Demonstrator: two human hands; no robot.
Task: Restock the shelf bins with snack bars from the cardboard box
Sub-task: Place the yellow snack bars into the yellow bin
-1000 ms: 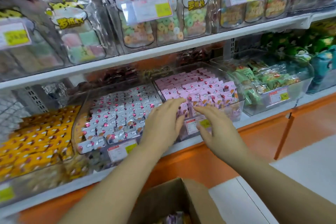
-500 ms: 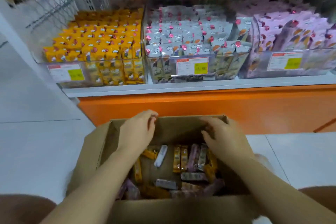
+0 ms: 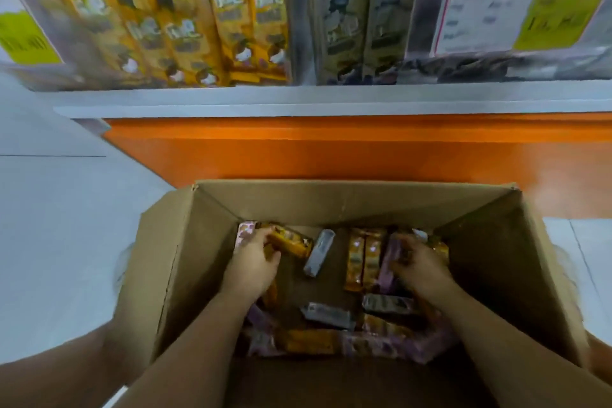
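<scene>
Shelf bins (image 3: 165,26) across the top, clear-fronted, on the white shelf (image 3: 331,99). Yellow-wrapped bars stood on end at left, brown-grey bars (image 3: 357,26) in the next bin right. Price tags (image 3: 516,7) on the fronts, blurred, unreadable. Orange base panel (image 3: 331,149) under the shelf, pale floor (image 3: 49,209) at the sides.

Cardboard box (image 3: 331,202) on the floor, hard up to that panel, flaps open, straight below the bins. Snack bars (image 3: 308,341) loose in the bottom in a shallow layer: mixed orange, pink and silver, pointing every way.

Both forearms down into the box from the near edge, palms down. Left hand (image 3: 251,262) at the far-left corner, fingers and thumb wrapped round an orange bar (image 3: 293,242). Long axis diagonal, away and to the right, far end clear of the fingers. Right hand (image 3: 420,267) at the far-right side, fingers curled over a pink bar (image 3: 387,262) lying roughly fore-aft. Too blurred to tell gripped from merely touched. Silver bar (image 3: 319,252) and pair of orange bars (image 3: 362,258) between the hands, untouched.

Probably mid-pick, restock far from done with this much in the box. Bins up and forward from both hands. Yellow bin up-left, so left hand nearer for the orange bar. Likely needs standing on end to match the row.
</scene>
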